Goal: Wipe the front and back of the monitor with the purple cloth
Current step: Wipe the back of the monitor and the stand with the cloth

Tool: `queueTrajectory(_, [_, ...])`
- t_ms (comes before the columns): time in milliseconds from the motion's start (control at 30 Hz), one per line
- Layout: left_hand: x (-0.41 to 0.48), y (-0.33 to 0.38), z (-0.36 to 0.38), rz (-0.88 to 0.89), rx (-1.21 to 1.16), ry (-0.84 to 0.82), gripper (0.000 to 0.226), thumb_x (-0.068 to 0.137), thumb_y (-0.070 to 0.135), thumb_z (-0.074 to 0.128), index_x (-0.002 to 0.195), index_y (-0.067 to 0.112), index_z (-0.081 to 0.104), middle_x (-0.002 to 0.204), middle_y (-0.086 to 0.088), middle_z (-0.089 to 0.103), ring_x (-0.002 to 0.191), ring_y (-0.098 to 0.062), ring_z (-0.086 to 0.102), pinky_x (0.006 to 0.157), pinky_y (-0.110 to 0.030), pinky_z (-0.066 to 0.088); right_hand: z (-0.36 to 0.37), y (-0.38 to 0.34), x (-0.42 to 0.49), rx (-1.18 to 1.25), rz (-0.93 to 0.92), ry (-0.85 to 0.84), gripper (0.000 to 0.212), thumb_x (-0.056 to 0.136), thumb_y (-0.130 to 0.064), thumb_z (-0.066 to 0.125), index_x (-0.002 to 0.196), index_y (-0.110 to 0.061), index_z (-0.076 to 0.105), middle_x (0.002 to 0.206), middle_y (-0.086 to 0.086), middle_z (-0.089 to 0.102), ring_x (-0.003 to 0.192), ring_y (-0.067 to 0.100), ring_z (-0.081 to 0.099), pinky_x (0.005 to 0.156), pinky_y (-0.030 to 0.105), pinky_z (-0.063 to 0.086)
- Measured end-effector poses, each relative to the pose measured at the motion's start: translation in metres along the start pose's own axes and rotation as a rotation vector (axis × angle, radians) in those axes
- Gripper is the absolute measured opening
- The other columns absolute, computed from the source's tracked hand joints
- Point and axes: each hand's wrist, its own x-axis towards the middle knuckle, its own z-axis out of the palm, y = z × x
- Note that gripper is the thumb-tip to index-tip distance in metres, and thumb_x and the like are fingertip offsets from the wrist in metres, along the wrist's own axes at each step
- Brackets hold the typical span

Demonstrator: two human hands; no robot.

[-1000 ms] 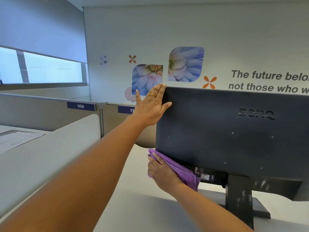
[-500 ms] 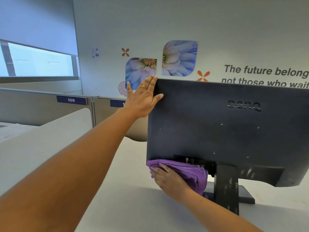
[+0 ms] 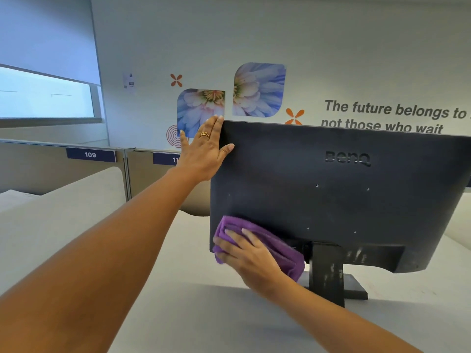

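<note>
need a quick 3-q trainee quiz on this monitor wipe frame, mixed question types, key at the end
1. True or false: the monitor shows its screen side to the camera.
2. Where on the monitor does the right hand press the purple cloth? A) upper right corner B) lower left corner, as pictured C) dead centre
3. Fill in: the ___ hand steadies the monitor's upper left corner, fingers straight.
Key: 1 false, its back faces the camera. 2 B. 3 the left hand.
</note>
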Motion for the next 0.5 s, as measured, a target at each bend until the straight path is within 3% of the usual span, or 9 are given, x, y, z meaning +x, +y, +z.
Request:
queueTrajectory(67, [0.000,-0.001,0.000,0.001,0.007,-0.002,0.064,0.098,0.046,0.023,0.148,0.021,-0.007,0.157,0.003,-0.009,0.145,-0.016,-0.005,0.113,-0.056,-0.007,-0.005,0.007,0.011,-0.039,0.100,-0.028,0.056,0.058,-0.021,0.083,0.111,-0.031,0.065,0.131,-0.006,0.056,0.122,0.021,0.052,0.099,0.046,0.040])
queueTrajectory(133, [0.000,-0.002,-0.001,0.001,0.012,-0.003,0.064,0.098,0.046,0.023,0.148,0.021,-0.007,0.157,0.003,-0.009,0.145,-0.016,-0.005,0.113,-0.056,-0.007,-0.005,0.009,0.012,-0.087,0.143,-0.161,0.054,0.061,-0.022,0.081,0.112,-0.030,0.064,0.133,-0.004,0.054,0.126,0.021,0.047,0.105,0.049,0.029])
queueTrajectory(233, [0.000,-0.002,-0.001,-0.002,0.006,-0.008,0.064,0.098,0.047,0.023,0.148,0.022,-0.007,0.157,0.004,-0.009,0.145,-0.016,-0.004,0.113,-0.056,-0.007,0.009,-0.001,0.002,-0.135,0.079,-0.306,0.048,0.085,-0.015,0.059,0.131,-0.022,0.048,0.150,0.001,0.032,0.141,0.023,0.021,0.109,0.050,-0.002])
queueTrajectory(300, [0.000,-0.002,-0.001,-0.002,-0.003,-0.006,0.064,0.097,0.047,0.023,0.148,0.022,-0.007,0.157,0.004,-0.009,0.145,-0.016,-0.004,0.113,-0.056,-0.006,0.022,-0.005,-0.005,-0.102,0.054,-0.390,0.049,0.093,-0.009,0.043,0.141,-0.017,0.034,0.155,0.003,0.016,0.144,0.024,0.002,0.110,0.049,-0.011])
queueTrajectory(367, [0.000,-0.002,0.000,-0.002,-0.015,-0.003,0.064,0.098,0.047,0.023,0.148,0.022,-0.007,0.157,0.005,-0.009,0.145,-0.015,-0.004,0.113,-0.056,-0.006,0.029,-0.013,-0.013,-0.028,0.048,-0.440,0.048,0.094,-0.009,0.043,0.141,-0.017,0.034,0.155,0.002,0.017,0.144,0.023,0.003,0.114,0.046,-0.006])
queueTrajectory(400, [-0.001,-0.001,0.000,-0.002,-0.022,-0.001,0.064,0.098,0.047,0.023,0.148,0.022,-0.007,0.157,0.005,-0.009,0.145,-0.015,-0.004,0.113,-0.056,-0.006,0.031,-0.017,-0.017,0.019,0.046,-0.428,0.048,0.091,-0.012,0.051,0.137,-0.020,0.042,0.152,-0.001,0.025,0.143,0.021,0.013,0.115,0.042,0.003])
queueTrajectory(500, [0.000,-0.001,0.002,-0.004,-0.045,0.006,0.063,0.098,0.046,0.023,0.148,0.023,-0.007,0.157,0.006,-0.009,0.145,-0.015,-0.004,0.113,-0.056,-0.005,0.030,-0.021,-0.021,0.108,0.030,-0.243,0.057,0.048,-0.027,0.090,0.102,-0.032,0.070,0.120,-0.012,0.063,0.114,0.012,0.057,0.098,0.026,0.042])
